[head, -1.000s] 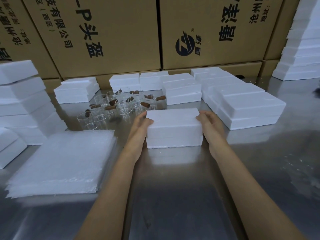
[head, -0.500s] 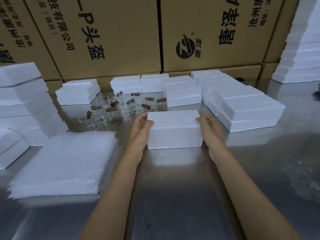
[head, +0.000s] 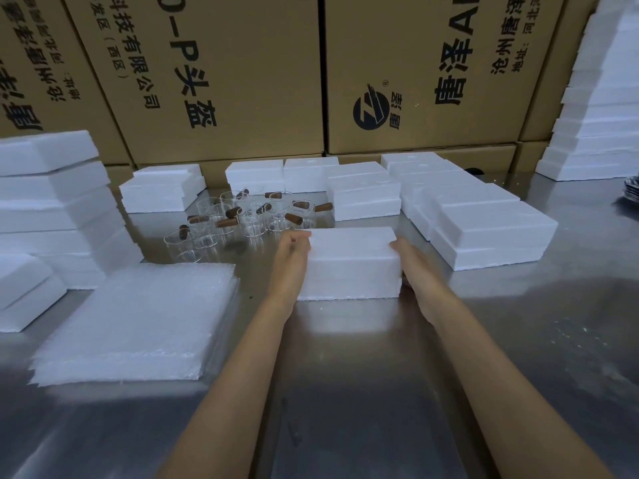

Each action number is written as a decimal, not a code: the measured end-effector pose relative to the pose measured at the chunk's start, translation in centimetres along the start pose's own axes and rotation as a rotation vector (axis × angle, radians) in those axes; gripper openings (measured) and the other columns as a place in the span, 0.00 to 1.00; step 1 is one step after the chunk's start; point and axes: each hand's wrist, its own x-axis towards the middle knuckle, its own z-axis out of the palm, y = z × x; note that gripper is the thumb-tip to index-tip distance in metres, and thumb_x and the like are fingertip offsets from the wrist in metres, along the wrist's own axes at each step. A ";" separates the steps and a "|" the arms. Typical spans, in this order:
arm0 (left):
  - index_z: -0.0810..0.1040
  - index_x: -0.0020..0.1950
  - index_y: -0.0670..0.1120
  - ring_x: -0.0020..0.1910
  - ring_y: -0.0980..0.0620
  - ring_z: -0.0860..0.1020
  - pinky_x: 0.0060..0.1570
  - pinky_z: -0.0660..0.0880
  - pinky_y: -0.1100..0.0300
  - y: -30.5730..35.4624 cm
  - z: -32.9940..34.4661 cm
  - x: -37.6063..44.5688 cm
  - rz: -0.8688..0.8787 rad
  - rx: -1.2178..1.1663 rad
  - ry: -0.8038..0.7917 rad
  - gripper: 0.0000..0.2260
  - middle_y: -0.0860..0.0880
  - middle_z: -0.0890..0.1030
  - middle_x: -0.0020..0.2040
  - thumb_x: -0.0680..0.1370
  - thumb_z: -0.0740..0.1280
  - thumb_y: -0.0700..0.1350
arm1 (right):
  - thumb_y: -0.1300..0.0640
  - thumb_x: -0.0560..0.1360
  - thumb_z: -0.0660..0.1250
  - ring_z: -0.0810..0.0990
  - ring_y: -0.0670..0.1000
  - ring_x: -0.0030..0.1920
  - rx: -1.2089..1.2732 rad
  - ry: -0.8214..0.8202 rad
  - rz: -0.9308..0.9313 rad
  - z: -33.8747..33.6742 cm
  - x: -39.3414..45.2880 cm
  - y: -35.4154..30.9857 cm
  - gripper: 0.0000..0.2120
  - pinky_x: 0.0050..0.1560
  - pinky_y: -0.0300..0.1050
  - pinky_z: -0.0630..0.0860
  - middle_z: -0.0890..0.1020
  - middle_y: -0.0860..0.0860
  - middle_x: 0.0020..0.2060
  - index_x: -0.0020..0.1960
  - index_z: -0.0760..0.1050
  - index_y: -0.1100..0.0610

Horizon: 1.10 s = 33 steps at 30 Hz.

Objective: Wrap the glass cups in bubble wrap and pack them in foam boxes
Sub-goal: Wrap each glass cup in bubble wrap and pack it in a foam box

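Observation:
A closed white foam box (head: 351, 262) lies on the steel table (head: 345, 392) in front of me. My left hand (head: 289, 259) grips its left end, fingers curled over the top edge. My right hand (head: 413, 266) holds the right end, fingers against the side. Behind the box to the left stand several clear glass cups (head: 242, 219) with brown wooden handles. A stack of bubble wrap sheets (head: 138, 323) lies flat at the near left.
More foam boxes are piled at the left (head: 52, 209), along the back (head: 363, 191), at the right (head: 484, 233) and far right (head: 594, 133). Big cardboard cartons (head: 242, 81) form a wall behind the table. A dark object (head: 631, 191) sits at the right edge.
Both hands stay on the foam box's ends; my left fingers have curled further over its top edge. The view has tilted slightly.

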 end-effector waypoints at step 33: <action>0.59 0.80 0.46 0.81 0.42 0.42 0.78 0.46 0.46 7.4 -23.7 -1.9 0.149 0.185 0.996 0.29 0.41 0.42 0.82 0.80 0.62 0.44 | 0.47 0.71 0.73 0.79 0.54 0.48 0.249 -0.710 0.170 30.4 -10.5 -9.5 0.16 0.59 0.57 0.81 0.78 0.54 0.52 0.55 0.79 0.53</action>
